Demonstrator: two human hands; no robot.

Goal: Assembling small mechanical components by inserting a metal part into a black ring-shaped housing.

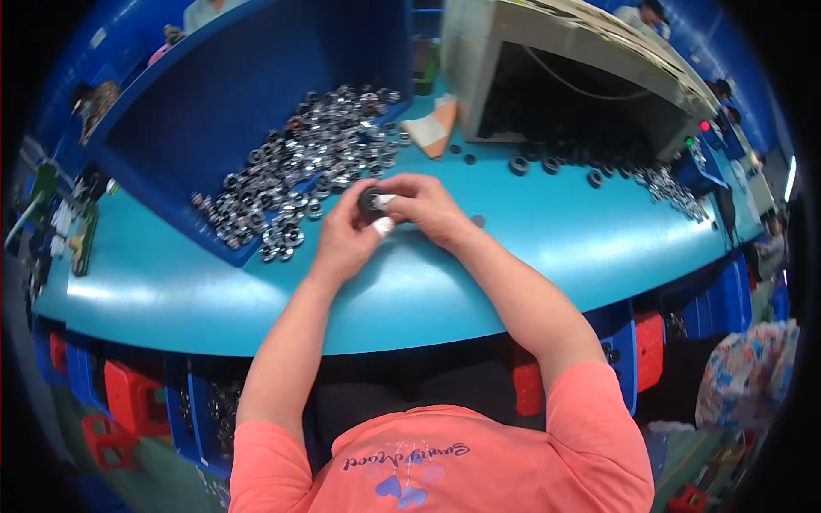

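A small dark ring sits pinched between our left hand and right hand, both closed on it above the blue table, near the heap of shiny metal rings.

Teal bench: shiny metal rings, black rings, grey machine.

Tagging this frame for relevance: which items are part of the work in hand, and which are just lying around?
In hand:
- left hand and right hand, both on a small dark ring
- pile of shiny metal rings in the blue tray

Lying about:
- dark rings by the grey machine
- folded cloth
- red stools
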